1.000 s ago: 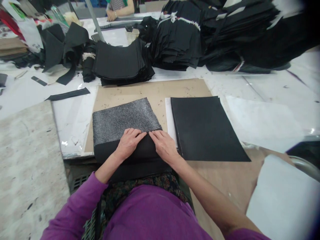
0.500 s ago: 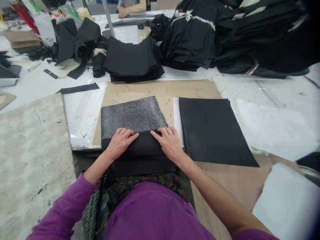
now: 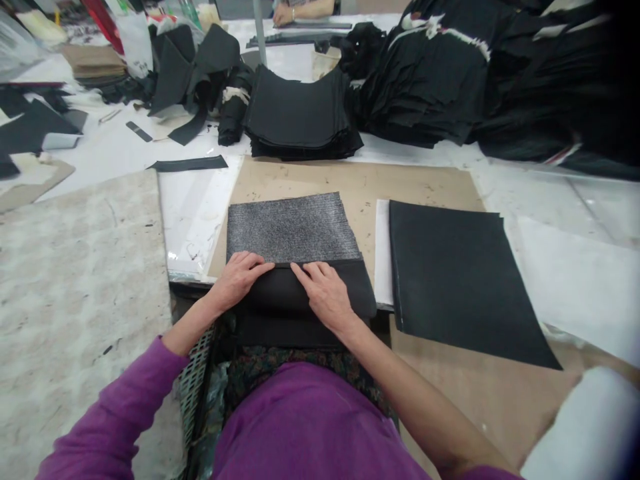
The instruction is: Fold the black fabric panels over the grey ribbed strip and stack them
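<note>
A black sheet, which looks like leather or coated fabric, lies over the near part of a grey speckled piece and hangs past the table's front edge towards my lap. My left hand grips the seam between them near its left end, thumb pointing inward and fingers bent. Along the same seam, my right hand holds the black sheet nearer the middle, with its thumb stretched towards the left one. A short gap separates the two thumb tips. The undersides of the fingers are hidden.
A stack of black sheets lies to the right on white paper. Brown board sits beneath the work. Behind it stand a black pile and a tied bundle. A pale stained board is at left. Another person's hand shows at the back.
The view has shifted, so the table things appear farther right. My right hand has slid left along the seam, nearer my left hand, uncovering the sheet's right end.
</note>
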A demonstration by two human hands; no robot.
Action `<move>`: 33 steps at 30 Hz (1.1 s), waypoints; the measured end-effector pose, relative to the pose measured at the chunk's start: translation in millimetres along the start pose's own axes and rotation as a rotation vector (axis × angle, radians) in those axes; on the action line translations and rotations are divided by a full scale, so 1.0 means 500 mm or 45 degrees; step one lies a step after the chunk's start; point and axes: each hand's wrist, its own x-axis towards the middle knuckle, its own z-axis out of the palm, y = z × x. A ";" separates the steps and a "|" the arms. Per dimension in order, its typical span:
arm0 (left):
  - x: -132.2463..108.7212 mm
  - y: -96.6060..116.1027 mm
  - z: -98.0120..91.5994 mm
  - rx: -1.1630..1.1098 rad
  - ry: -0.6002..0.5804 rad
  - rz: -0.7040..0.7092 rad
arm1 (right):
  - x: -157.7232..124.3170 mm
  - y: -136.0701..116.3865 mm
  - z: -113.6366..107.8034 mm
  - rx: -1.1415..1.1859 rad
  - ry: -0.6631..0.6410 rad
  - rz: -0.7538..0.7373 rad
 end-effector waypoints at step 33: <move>-0.102 -0.068 -0.064 0.023 -0.073 -0.012 | 0.090 -0.116 0.011 -0.024 -0.060 -0.186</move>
